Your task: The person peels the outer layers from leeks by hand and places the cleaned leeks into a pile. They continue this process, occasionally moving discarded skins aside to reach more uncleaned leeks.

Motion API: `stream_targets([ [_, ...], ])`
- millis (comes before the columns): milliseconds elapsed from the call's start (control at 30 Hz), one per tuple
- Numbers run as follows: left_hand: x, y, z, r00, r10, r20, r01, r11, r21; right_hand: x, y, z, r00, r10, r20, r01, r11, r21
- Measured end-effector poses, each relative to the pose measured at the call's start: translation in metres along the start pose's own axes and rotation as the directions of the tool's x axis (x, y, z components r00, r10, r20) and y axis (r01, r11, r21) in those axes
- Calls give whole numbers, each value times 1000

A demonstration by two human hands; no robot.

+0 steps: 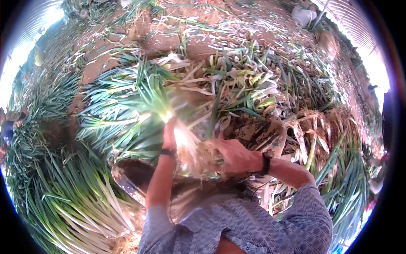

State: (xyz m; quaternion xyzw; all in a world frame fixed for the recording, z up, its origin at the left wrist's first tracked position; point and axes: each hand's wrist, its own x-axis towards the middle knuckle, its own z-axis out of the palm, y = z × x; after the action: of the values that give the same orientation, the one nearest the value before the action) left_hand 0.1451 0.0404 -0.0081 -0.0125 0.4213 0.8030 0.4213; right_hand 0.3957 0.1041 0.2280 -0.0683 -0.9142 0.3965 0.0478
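My left hand [170, 134] is wrapped round a bunch of green onions [184, 137], its green leaves pointing up and away and its white stems and roots toward my lap. To the right, my right hand [234, 153] is at the root end of the bunch, with its fingers bent and blurred by motion. Whether those fingers hold anything is hard to make out. Beyond my left hand lies a pile of green onions [114, 101] with leaves toward the left. Loose trimmed leaves [258, 80] are heaped ahead of my right hand.
Long green onions with white stems [84, 199] lie at the lower left. Dry roots and stalks [315, 131] and more green leaves [347, 182] are at the right. A pale sack [303, 16] stands at the upper right. Part of another person [8, 127] shows at the left edge.
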Motion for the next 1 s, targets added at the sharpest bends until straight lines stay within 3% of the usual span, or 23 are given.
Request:
stream_targets([
  [67,-9,8,12,999,-29,22,29,1000,-7,11,23,13,990,-41,135,48,998,-47],
  [100,-10,13,14,998,-52,34,51,999,2,12,33,32,966,0,258,-19,997,71],
  [167,-4,13,7,998,-52,20,51,997,59,8,8,27,937,-277,213,149,868,474],
  [200,0,8,-1,999,-35,-5,35,993,113,4,-8,26,902,-402,160,206,724,658],
  [267,-19,32,14,992,-81,-96,101,967,233,-15,-40,25,755,-451,475,234,863,447],
  [300,17,10,-35,999,-17,27,4,911,413,-24,-44,20,676,-422,604,281,905,319],
  [367,-13,1,-29,945,159,285,-270,871,410,-15,3,-1,892,-76,445,-33,972,231],
  [400,-35,15,-19,958,-6,285,-117,904,412,-6,35,-5,992,23,124,-38,992,119],
  [433,-32,9,-30,937,99,335,-279,790,547,5,78,-12,994,-106,-22,105,992,-73],
  [467,-62,36,-8,943,38,331,-236,778,583,12,82,-28,999,-22,36,29,982,-188],
  [500,-81,43,0,960,-1,279,-176,774,608,22,89,-24,969,214,121,-227,968,104],
  [533,-97,49,3,973,-45,227,-112,767,632,31,90,-17,930,331,161,-360,907,218],
  [600,-123,71,13,873,-41,487,-217,860,461,62,87,11,836,484,259,-549,731,406],
  [633,-137,90,31,920,-106,376,-179,741,647,79,88,29,793,530,301,-606,632,483],
  [700,-150,103,29,919,-187,346,-169,607,777,96,73,80,895,343,286,-410,380,829],
  [733,-165,115,41,938,-208,278,-158,459,874,101,68,103,934,255,250,-303,193,933],
  [767,-175,120,32,918,-384,94,27,298,954,107,68,124,921,269,282,-307,58,950],
  [800,-193,104,8,967,-204,154,-113,200,973,114,68,144,905,279,320,-310,-79,947],
  [833,-210,112,5,962,-200,185,-177,59,982,117,60,158,886,288,364,-310,-217,926],
  [867,-230,121,4,955,-207,214,-235,-81,969,109,56,166,894,117,434,-366,-369,854],
  [900,-247,126,-1,932,-155,329,-351,-147,925,102,39,168,878,159,452,-352,-428,833],
  [1000,-283,138,16,975,-220,38,-75,-165,984,83,22,194,861,202,467,-309,-521,796],
])
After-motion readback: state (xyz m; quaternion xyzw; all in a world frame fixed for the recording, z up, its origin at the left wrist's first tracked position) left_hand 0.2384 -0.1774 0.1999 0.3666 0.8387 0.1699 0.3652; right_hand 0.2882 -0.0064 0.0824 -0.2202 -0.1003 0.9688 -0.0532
